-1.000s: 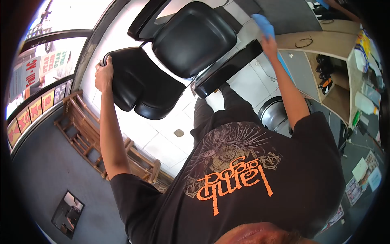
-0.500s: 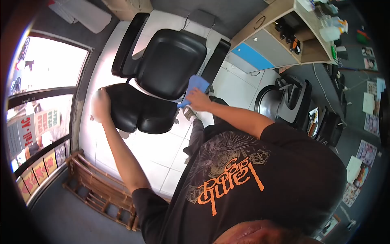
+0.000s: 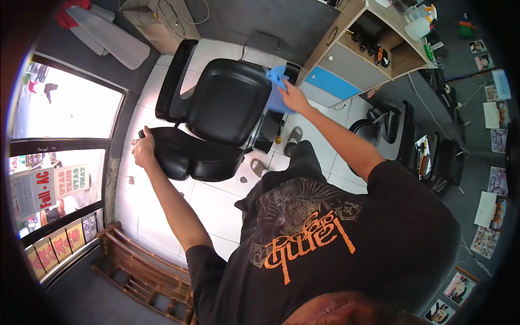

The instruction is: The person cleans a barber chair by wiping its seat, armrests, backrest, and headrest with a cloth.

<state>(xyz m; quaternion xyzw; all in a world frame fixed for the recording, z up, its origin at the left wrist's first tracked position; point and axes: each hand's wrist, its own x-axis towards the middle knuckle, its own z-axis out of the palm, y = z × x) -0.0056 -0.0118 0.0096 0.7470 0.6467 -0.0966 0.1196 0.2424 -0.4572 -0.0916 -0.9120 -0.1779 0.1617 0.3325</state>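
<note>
A black padded barber chair [image 3: 230, 103] stands in front of me, with a dark armrest [image 3: 176, 81] on its left side. My left hand [image 3: 143, 149] is closed at the outer left end of the chair's nearer padded section [image 3: 187, 154]; a small black end shows between thumb and fingers. In my right hand [image 3: 295, 97] is a blue cloth [image 3: 276, 77], pinched in the fingers. It hangs bunched over the right armrest, beside the wide cushion, and partly hides that armrest.
A wooden cabinet [image 3: 346, 57] with a blue door stands beyond the chair's right side. Another black chair [image 3: 387, 132] is at the right. A bamboo bench [image 3: 141, 265] sits at the lower left, below glass windows [image 3: 70, 108]. My sandalled feet [image 3: 294, 135] are on white tiles.
My right hand has moved forward and right with the blue cloth, from the chair's near right corner to its right armrest. My left hand stays at the padded section's left end.
</note>
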